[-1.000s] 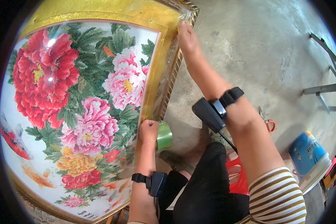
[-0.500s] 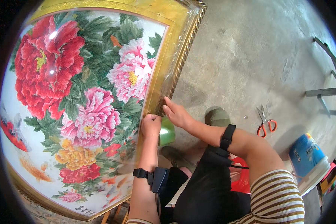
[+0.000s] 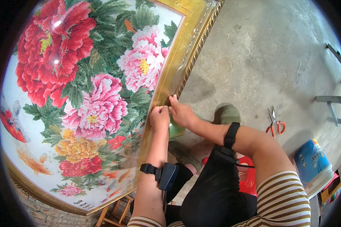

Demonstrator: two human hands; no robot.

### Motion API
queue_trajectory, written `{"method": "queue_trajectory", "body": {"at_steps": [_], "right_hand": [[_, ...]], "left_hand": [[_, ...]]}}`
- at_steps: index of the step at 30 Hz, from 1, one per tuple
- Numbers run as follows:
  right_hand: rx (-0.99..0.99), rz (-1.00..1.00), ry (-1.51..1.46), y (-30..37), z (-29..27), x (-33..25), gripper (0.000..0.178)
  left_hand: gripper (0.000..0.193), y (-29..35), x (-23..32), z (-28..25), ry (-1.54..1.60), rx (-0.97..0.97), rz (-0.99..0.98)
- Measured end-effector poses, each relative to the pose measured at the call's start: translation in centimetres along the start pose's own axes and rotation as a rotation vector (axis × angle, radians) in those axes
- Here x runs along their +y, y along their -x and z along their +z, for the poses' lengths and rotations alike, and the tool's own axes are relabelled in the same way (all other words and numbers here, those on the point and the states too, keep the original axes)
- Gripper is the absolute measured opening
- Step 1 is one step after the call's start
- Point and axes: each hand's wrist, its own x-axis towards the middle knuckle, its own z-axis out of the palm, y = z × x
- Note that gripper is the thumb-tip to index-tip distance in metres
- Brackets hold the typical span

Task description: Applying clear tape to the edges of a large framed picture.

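Observation:
A large framed flower picture (image 3: 98, 106) with red, pink and orange blooms fills the left side. Its gold frame (image 3: 174, 64) has a ridged outer edge, and shiny clear film lies along it. My left hand (image 3: 161, 118) is closed at the frame's right edge; what its fingers hold, if anything, is hidden. Right beside it, my right hand (image 3: 183, 114) rests its outstretched fingers against the frame's outer edge. Just below both hands shows a shiny green rounded object (image 3: 176, 130), partly covered by them, so its kind is unclear.
Orange-handled scissors (image 3: 275, 123) lie on the concrete floor (image 3: 254, 56) to the right. A blue and white paint bucket (image 3: 312, 162) stands at the lower right, near a dark metal stand (image 3: 331, 99). Under the frame's lower edge is a wooden support (image 3: 115, 212).
The whole view has shifted slightly, so the picture sits higher and further right. My left hand has come up closer to my right hand, which stays at the frame's edge.

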Motion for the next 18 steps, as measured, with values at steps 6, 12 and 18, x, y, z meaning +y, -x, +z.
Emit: {"method": "queue_trajectory", "body": {"at_steps": [6,12,18], "right_hand": [[0.074,-0.026,0.047,0.1,0.1,1.3,0.045],[0.072,-0.071,0.163,-0.2,-0.1,0.9,0.040],[-0.145,0.023,0.476,-1.2,-2.0,-1.5,0.028]], "left_hand": [[0.065,6.1,1.0,0.0,0.572,-0.053,-0.074],[0.066,8.5,-4.4,-0.4,-0.360,-0.209,0.431],[0.034,7.7,-4.4,-0.7,-0.134,-0.198,0.507]]}}
